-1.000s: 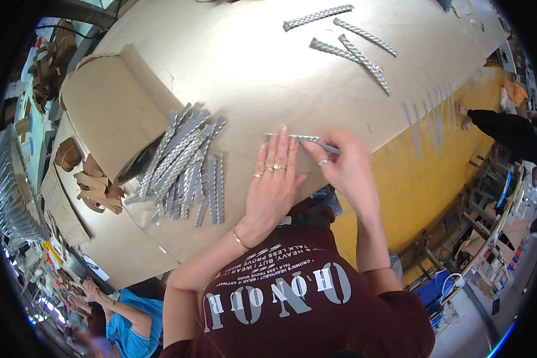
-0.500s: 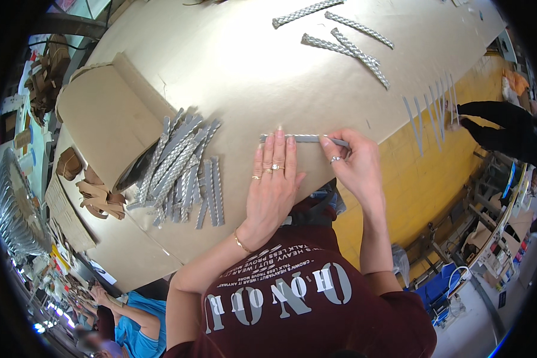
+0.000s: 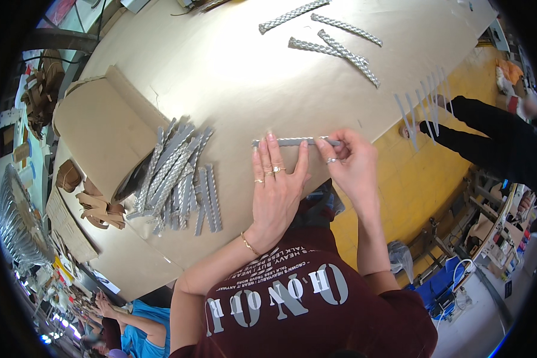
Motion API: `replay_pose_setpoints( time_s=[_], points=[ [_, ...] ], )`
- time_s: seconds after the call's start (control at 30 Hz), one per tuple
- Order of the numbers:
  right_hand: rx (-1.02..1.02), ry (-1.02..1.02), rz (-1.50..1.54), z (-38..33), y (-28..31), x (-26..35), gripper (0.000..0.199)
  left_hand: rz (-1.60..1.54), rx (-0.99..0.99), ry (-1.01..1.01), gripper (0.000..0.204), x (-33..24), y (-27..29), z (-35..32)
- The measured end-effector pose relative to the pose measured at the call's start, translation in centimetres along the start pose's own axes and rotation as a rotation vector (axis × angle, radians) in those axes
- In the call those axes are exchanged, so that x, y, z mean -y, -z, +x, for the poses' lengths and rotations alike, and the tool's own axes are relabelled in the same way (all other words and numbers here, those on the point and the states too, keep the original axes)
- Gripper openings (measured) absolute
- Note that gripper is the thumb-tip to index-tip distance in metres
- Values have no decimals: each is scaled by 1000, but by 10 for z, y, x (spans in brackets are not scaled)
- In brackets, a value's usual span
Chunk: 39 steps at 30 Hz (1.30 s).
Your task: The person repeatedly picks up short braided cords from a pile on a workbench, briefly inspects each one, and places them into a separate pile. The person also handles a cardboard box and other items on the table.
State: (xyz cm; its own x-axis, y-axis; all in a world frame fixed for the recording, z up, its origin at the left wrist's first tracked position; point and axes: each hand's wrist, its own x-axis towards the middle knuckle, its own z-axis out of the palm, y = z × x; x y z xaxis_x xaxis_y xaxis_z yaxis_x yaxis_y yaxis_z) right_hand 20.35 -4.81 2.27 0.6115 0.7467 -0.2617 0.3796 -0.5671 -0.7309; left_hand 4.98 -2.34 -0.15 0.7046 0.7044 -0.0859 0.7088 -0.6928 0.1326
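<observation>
Head view: flat silver braided strip point(image 3: 292, 142)

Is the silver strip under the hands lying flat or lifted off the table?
Flat. The silver strip lies along the table, left hand fingertips pressing it, right hand pinching its end.

Bright, even light; fisheye bending, dark rim.

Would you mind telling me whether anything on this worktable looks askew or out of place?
Mostly tidy. The silver braided strips in the pile lie fanned and overlapping rather than squared up, and two strips at the far end cross each other. The strip under the left hand and right hand lies flat and straight.
</observation>
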Motion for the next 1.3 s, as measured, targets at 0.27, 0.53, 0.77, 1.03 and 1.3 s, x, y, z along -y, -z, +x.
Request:
replay_pose_setpoints(
  time_s=[0.27, 0.53, 0.77, 1.03, 1.3],
  points=[
    [30, -94, 86, -1, 16, -9, 20, 28, -2, -8, 61, -1, 2, 1],
    [-13, -57, -24, 1, 13, -5, 19, 53, 11, -13, 61, -1, 4, 2],
    [-18, -39, -80, 1, 11, -6, 20, 79, -6, -4, 64, -7, 3, 5],
    [-13, -51, -60, 3, 12, -7, 20, 142, -16, -29, 67, -7, 2, 5],
    [-3, -72, -62, 2, 12, -6, 21, 144, -39, -44, 71, -6, -2, 4]
  ],
)
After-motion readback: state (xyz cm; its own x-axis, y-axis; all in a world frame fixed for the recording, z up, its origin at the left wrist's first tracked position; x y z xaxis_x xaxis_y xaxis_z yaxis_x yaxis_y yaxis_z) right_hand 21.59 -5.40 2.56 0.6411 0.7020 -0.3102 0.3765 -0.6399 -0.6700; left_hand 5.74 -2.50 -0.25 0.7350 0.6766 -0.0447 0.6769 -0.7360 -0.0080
